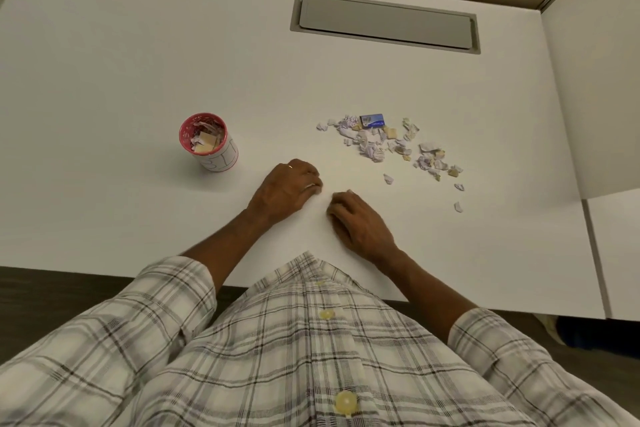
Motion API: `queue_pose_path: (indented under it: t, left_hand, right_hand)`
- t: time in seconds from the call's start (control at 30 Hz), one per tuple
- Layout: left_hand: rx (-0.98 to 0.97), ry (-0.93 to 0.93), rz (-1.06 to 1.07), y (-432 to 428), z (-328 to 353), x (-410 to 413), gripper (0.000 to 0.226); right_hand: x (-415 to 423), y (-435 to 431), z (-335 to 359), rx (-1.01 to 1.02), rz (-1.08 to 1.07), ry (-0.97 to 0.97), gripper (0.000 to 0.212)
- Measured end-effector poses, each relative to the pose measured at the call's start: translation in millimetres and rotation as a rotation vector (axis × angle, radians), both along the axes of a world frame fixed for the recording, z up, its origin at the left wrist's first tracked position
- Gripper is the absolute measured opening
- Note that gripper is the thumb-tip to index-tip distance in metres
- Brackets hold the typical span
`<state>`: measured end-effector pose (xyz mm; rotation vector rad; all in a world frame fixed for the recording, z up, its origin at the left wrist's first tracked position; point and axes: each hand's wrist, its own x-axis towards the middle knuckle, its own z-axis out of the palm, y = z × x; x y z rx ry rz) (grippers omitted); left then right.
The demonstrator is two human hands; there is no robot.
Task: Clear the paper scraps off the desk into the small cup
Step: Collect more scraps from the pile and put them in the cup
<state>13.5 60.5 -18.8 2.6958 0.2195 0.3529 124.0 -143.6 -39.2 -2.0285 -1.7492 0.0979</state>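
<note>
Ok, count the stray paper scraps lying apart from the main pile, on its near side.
3. One sits just below the pile, one further right, one nearest the desk edge. Others may blend into the pile's fringe.

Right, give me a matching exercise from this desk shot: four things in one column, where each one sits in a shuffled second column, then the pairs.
Things
1. small cup
2. paper scraps
3. blue card
4. grey cable hatch

Places
A. at the far edge of the scrap pile
B. set into the desk near its far side
C. standing left of both hands, already partly filled
D. scattered to the right, beyond the right hand

Pairs: 1-C, 2-D, 3-A, 4-B. The left hand rests between the cup and the scraps.
</note>
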Motion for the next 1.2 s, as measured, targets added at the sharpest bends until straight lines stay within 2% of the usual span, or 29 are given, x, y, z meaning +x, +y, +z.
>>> queue_pose_path:
  t: [0.1, 0.2, 0.3, 0.37, 0.4, 0.47, 0.57, 0.7, 0.73, 0.8, 0.87, 0.93, 1.0, 1.07, 1.13, 1.2]
  left_hand:
    - [-0.007, -0.023, 0.061, 10, 0, -15, 0.012]
    - [-0.048, -0.044, 0.137, 18, 6, -30, 0.021]
    - [0.009, 0.060, 0.372, 13, 13, -41, 0.050]
    - [0.014, 0.178, 0.498, 5, 17, -44, 0.074]
    - [-0.018, 0.245, 0.519, 2, 18, -44, 0.083]
    - [-0.151, 0.366, 0.532, -6, 20, -41, 0.095]
    - [-0.319, 0.399, 0.542, -16, 20, -34, 0.086]
    - [-0.448, 0.305, 0.580, -24, 19, -21, 0.048]
    - [-0.501, 0.268, 0.588, -27, 22, -19, 0.038]
    - [-0.439, 0.214, 0.571, -31, 25, -15, 0.027]
    - [-0.408, 0.254, 0.548, -32, 27, -15, 0.020]
    - [-0.372, 0.279, 0.497, -33, 29, -15, 0.014]
    - [-0.284, 0.268, 0.410, -37, 27, -14, 0.017]
    - [-0.306, 0.340, 0.362, -37, 28, -12, 0.035]
    - [-0.162, 0.455, 0.325, -40, 34, -8, 0.059]
    - [-0.082, 0.506, 0.322, -41, 38, -2, 0.063]
  right_hand:
    - [21, -16, 5, 0.003, -0.097, -0.012, 0.018]
    - [45, -33, 10, 0.036, -0.247, 0.034, 0.025]
    - [56, -39, 14, -0.077, -0.452, 0.220, 0.055]
    - [52, -39, 14, -0.203, -0.494, 0.288, 0.070]
    - [47, -37, 14, -0.243, -0.464, 0.259, 0.070]
    - [34, -33, 12, -0.234, -0.359, 0.187, 0.055]
    - [14, -28, 11, -0.170, -0.283, 0.195, 0.037]
    - [18, -35, 21, -0.157, -0.272, 0.091, 0.030]
    - [21, -39, 22, -0.175, -0.234, 0.060, 0.033]
    - [27, -53, 26, -0.269, -0.165, 0.056, 0.047]
    - [33, -70, 28, -0.350, -0.111, 0.058, 0.057]
    - [36, -82, 30, -0.339, -0.047, 0.047, 0.060]
    - [34, -86, 30, -0.312, -0.016, 0.039, 0.061]
    - [29, -83, 29, -0.306, -0.053, 0.055, 0.059]
    - [25, -76, 29, -0.297, -0.110, 0.057, 0.056]
    - [20, -66, 27, -0.299, -0.138, 0.026, 0.054]
